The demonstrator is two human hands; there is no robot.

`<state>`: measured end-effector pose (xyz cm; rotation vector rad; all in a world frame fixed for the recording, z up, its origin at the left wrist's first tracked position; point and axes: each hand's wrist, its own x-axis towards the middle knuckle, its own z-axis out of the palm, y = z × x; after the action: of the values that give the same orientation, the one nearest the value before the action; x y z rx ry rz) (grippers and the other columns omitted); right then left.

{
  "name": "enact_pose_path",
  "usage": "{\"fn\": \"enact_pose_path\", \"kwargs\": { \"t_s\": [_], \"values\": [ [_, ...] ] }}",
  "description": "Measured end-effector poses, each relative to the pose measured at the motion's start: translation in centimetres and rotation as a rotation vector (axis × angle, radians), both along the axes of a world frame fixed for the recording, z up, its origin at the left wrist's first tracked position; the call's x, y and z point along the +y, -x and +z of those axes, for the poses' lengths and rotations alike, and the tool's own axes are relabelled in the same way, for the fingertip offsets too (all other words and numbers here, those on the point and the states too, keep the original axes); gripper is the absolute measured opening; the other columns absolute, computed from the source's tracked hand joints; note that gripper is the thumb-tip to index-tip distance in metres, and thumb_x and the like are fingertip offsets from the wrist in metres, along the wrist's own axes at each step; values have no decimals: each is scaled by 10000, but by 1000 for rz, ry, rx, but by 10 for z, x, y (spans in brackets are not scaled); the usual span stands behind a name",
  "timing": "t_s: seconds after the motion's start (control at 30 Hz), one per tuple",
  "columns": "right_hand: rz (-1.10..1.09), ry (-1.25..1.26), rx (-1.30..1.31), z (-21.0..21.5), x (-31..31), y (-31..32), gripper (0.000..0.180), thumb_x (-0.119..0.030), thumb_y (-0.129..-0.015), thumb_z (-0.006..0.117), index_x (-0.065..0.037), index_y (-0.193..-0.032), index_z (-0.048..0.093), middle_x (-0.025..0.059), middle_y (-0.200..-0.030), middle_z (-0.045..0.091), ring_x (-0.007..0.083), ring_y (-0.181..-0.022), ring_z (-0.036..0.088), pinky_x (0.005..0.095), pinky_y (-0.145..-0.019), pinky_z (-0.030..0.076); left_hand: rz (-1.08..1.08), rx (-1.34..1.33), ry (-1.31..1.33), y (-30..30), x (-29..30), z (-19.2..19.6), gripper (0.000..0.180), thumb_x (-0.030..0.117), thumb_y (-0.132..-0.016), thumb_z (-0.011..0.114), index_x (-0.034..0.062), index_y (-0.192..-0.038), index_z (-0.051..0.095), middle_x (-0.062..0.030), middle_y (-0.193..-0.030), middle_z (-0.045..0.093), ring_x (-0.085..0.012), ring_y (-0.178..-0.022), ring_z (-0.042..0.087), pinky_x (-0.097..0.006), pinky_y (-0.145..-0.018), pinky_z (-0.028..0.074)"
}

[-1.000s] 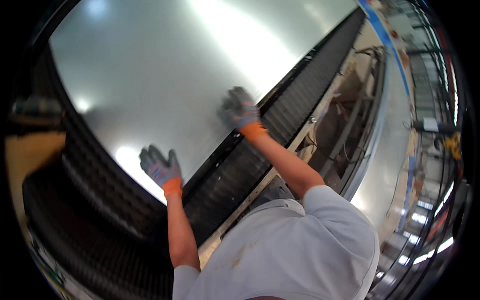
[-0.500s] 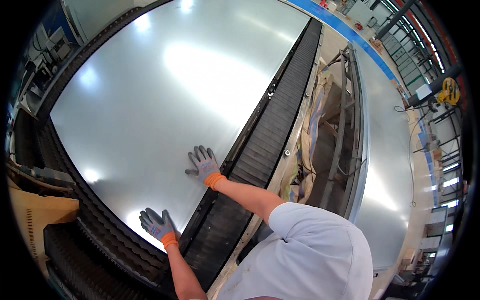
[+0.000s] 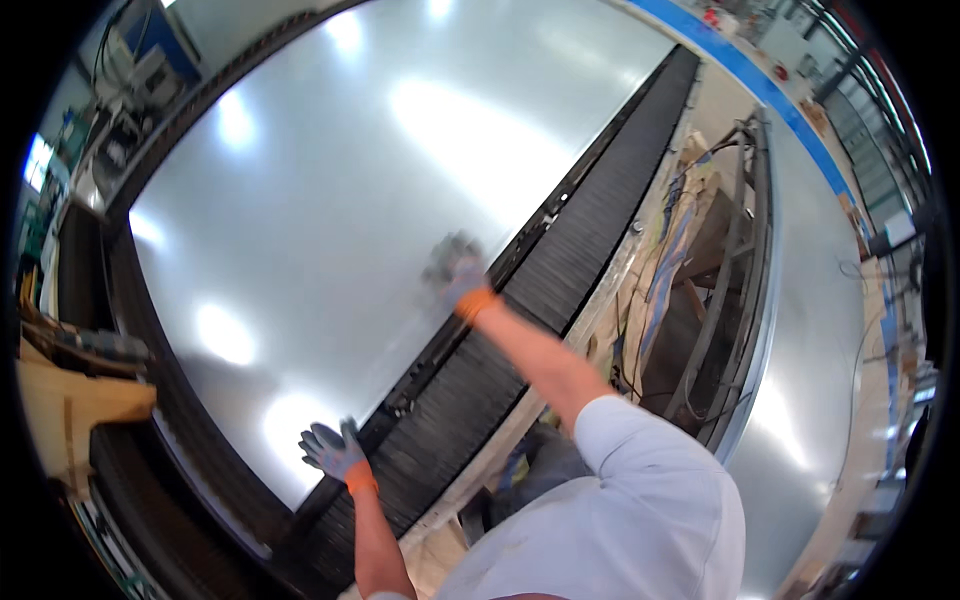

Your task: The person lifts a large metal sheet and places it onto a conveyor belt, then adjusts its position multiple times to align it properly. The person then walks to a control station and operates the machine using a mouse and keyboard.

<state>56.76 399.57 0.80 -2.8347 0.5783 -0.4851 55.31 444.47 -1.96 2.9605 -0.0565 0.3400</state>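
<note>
A large, shiny silver metal sheet (image 3: pixel 300 270) lies flat on a dark machine bed. My left hand (image 3: pixel 336 453), in a grey glove with an orange cuff, rests with spread fingers at the sheet's right edge, close to its near corner. Farther along that same edge, my right hand (image 3: pixel 460 268) is stretched out over the sheet in a matching glove. Motion blurs its fingers, and whether they touch the metal cannot be made out. Neither hand holds anything.
A black ribbed bellows cover (image 3: pixel 560 270) runs along the sheet's right side, with a dark rail (image 3: pixel 430 365) between them. Right of it stand a metal frame (image 3: pixel 735 270) and a second silver sheet (image 3: pixel 800 350). A tan machine part (image 3: pixel 100 400) sits at left.
My right hand has moved forward along the sheet's edge, farther from my left hand. My left hand has shifted slightly right in the picture. The whole view has turned somewhat.
</note>
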Motion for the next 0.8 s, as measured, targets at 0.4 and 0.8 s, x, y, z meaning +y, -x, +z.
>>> {"fn": "enact_pose_path", "kwargs": {
  "t_s": [0.4,0.8],
  "values": [
    [-295,-252,-278,-52,-147,-5,364,-490,-806,685,-183,-997,728,65,-1247,625,273,-1263,490,431,-1151,272,215,-232,75,-26,-66,-3,327,391,-859,694,79,-958,697,-76,-1163,612,-282,-1054,581,-433,-947,403],
    [-237,-291,-141,-26,-144,-2,551,-584,-795,657,-156,-1141,664,97,-1388,517,276,-1374,359,439,-1165,233,216,69,-196,-55,-32,-22,722,619,-923,472,172,-1484,389,-84,-1569,307,-281,-1454,249,-492,-1170,184]
  ]
}}
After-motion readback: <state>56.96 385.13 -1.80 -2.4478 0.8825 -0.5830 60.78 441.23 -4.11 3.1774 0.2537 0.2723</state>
